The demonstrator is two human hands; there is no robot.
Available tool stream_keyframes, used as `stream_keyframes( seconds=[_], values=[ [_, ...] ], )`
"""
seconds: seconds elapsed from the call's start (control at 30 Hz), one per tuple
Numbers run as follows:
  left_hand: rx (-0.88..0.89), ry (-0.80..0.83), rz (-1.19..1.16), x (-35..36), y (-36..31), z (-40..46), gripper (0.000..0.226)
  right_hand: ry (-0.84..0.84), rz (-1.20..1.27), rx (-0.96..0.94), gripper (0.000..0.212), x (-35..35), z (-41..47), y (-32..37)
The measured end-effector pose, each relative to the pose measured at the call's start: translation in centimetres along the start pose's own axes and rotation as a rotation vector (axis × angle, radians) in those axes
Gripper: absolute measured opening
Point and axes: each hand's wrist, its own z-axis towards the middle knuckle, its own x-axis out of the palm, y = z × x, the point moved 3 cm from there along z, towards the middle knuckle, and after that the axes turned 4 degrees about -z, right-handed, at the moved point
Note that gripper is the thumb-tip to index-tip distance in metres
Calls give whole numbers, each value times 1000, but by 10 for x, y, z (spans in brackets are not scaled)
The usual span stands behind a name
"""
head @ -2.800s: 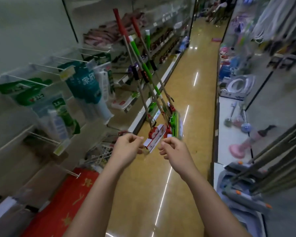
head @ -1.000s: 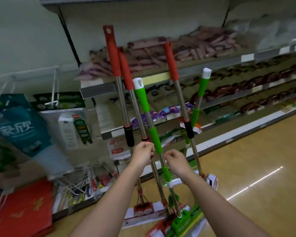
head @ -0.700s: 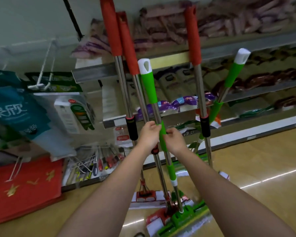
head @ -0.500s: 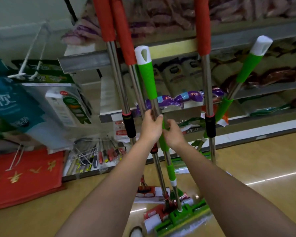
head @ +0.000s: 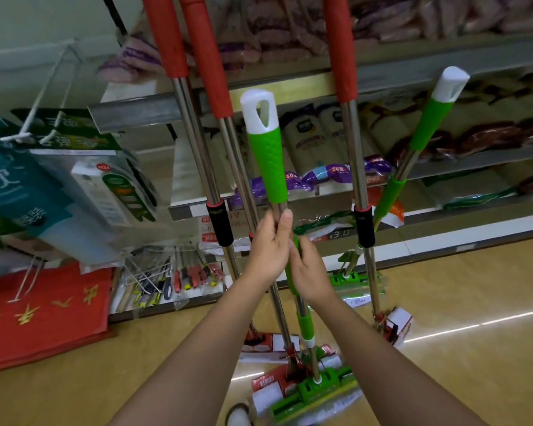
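A green-handled mop (head: pixel 266 158) with a white cap stands upright in front of me, its green head (head: pixel 317 392) on the floor. My left hand (head: pixel 268 244) grips its metal shaft just below the green grip. My right hand (head: pixel 308 269) holds the green sleeve right beneath the left hand. Red-handled mops (head: pixel 208 66) lean against the shelf behind it, two on the left and one (head: pixel 340 56) on the right. A second green-handled mop (head: pixel 425 124) leans at the right.
Store shelving (head: pixel 413 69) with packaged goods runs behind the mops. Boxed items (head: pixel 111 186) hang on hooks at the left, above screwdrivers (head: pixel 182 278) and red mats (head: pixel 40 315). The yellow aisle floor (head: pixel 474 348) extends to the right.
I have stepped closer to the mops and both hands have closed on the green mop's shaft. The left hand has slid a little higher on it.
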Motion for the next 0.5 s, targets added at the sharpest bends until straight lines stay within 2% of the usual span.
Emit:
stream_keyframes(
  seconds=[0.13, 0.3, 0.4, 0.47, 0.5],
  values=[
    [20, 67, -108, 12, -5, -24, 27, 22, 77, 22, 49, -8, -28, 1],
    [91, -2, -195, 21, -16, -71, 36, 107, 26, 88, 17, -11, -79, -23],
    [126, -83, -258, 20, -31, -103, 54, 128, 0, 59, 17, -11, -113, -26],
    [177, -104, -312, 17, -50, -124, 71, 80, -20, -22, 25, -14, -130, -10],
    [211, -104, -338, 14, -62, -132, 72, 46, -28, -68, 28, -16, -137, 0]
  ],
)
